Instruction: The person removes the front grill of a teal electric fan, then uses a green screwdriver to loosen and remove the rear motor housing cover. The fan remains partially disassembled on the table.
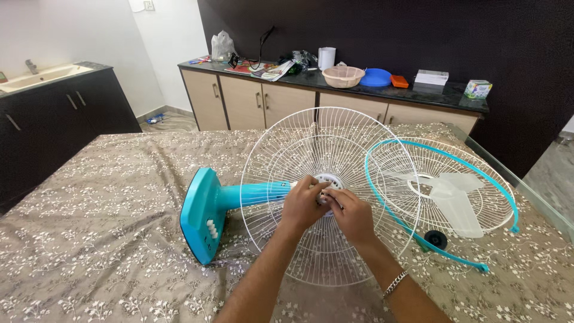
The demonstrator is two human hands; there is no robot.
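Head view: left hand (304,204) and right hand (351,215) pinch, seemingly, the wire guard (326,149)'s hub.

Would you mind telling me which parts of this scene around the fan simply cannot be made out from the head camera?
- Centre of the white fan guard, head view: both hands, left hand and right hand, cover it, so whatever the fingers grip is hidden.
- Fan base: lies on its side; its underside faces away.
- Small items on the counter: too small and far to identify.
- Forearms: cut off by the bottom edge.
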